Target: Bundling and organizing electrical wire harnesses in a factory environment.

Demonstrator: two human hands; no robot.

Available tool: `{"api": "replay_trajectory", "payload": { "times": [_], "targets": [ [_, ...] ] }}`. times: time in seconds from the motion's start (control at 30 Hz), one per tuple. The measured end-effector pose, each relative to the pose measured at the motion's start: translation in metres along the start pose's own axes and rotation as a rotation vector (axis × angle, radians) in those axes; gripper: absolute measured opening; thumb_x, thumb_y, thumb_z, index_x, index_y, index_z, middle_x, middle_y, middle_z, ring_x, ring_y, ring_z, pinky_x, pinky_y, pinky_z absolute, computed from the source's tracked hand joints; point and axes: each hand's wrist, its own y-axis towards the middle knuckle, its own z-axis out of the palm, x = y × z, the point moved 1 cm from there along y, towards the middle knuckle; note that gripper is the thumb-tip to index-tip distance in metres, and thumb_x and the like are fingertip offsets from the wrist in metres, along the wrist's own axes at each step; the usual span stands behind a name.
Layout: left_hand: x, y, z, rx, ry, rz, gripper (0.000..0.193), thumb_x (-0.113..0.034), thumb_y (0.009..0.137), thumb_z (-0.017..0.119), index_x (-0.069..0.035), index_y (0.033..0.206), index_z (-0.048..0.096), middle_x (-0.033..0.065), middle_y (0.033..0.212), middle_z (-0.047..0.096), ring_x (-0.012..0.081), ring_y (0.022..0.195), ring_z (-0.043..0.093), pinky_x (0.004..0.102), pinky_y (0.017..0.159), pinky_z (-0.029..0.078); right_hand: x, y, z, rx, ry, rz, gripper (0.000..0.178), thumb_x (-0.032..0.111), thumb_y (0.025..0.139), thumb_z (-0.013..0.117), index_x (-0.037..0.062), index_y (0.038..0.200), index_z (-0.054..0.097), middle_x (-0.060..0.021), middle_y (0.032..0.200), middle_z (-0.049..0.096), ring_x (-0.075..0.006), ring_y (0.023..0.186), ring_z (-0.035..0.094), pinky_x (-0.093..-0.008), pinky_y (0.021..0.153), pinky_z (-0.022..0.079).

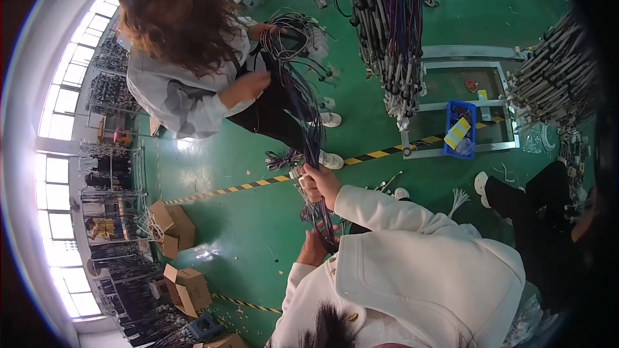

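Note:
A long bundle of dark purple and black cables [314,138] stretches between me and a co-worker. My right hand [320,185] is wrapped round its middle, with pale connectors bunched beside the fingers. Closer to my body, my left hand [313,247] grips the looped lower end of the same bundle; its fingers are partly hidden by the cables. At the far end, the co-worker [187,84] has one hand on a grey coil of cable [287,35], while that person's other hand is beside the bundle, blurred.
Thick cable harnesses [387,32] hang ahead to the right. A metal frame [464,58] stands there with a blue bin [461,132]. Cardboard boxes [174,229] sit on the green floor at left, crossed by striped tape [374,154]. Another person's dark-clad legs [529,206] are at right.

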Motion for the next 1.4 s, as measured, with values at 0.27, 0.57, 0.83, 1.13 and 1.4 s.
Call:
{"api": "replay_trajectory", "payload": {
  "times": [0.27, 0.57, 0.83, 1.13, 1.4],
  "targets": [
    [-0.004, 0.015, 0.002, -0.158, 0.019, -0.033, 0.077, -0.067, 0.079, 0.033, -0.006, 0.126, 0.034, 0.0129, 0.115, 0.052, 0.0292, 0.094, 0.057, 0.0435, 0.083, 0.046, 0.007, -0.011, 0.017, -0.123, -0.205, -0.171, 0.024, 0.036, 0.091, 0.043, 0.0135, 0.083, 0.046, 0.0083, 0.048, 0.021, -0.0046, 0.035, 0.018, -0.0228, 0.034, 0.015],
    [0.000, 0.042, 0.002, 0.014, 0.035, 0.026, 0.065, -0.053, 0.089, 0.024, 0.003, 0.122, 0.036, 0.0176, 0.114, 0.051, 0.0316, 0.102, 0.052, 0.0419, 0.093, 0.038, 0.014, -0.023, 0.027, -0.127, -0.318, -0.232, 0.021, 0.032, 0.091, 0.045, 0.0125, 0.081, 0.044, 0.0076, 0.050, 0.027, -0.0036, 0.036, 0.022, -0.0211, 0.034, 0.017],
    [-0.015, 0.046, -0.001, -0.077, 0.587, -0.071, 0.055, -0.042, 0.093, 0.032, 0.002, 0.124, 0.040, 0.0100, 0.123, 0.047, 0.0181, 0.117, 0.041, 0.0305, 0.102, 0.026, 0.012, -0.031, 0.014, -0.135, -0.513, -0.215, 0.021, 0.029, 0.091, 0.045, 0.0094, 0.085, 0.044, 0.0060, 0.052, 0.029, -0.0037, 0.037, 0.023, -0.0210, 0.034, 0.017],
    [-0.063, 0.071, -0.025, -0.262, 0.942, 0.144, 0.050, -0.039, 0.092, 0.036, 0.004, 0.098, 0.060, 0.0118, 0.101, 0.061, 0.0194, 0.093, 0.057, 0.0298, 0.086, 0.042, 0.009, -0.037, -0.006, -0.209, -0.575, -0.169, 0.023, 0.031, 0.091, 0.045, 0.0092, 0.084, 0.043, 0.0055, 0.051, 0.029, -0.0036, 0.036, 0.023, -0.0210, 0.034, 0.017],
    [-0.109, 0.126, 0.073, 0.032, 0.212, 0.104, 0.044, -0.030, 0.092, 0.041, 0.003, 0.120, 0.040, 0.0166, 0.108, 0.057, 0.0265, 0.094, 0.058, 0.0332, 0.085, 0.045, -0.010, -0.034, -0.015, -0.089, -0.854, -0.400, 0.017, 0.027, 0.090, 0.044, 0.0100, 0.087, 0.043, 0.0032, 0.053, 0.036, -0.0068, 0.039, 0.032, -0.0225, 0.036, 0.024]
  ]
}}
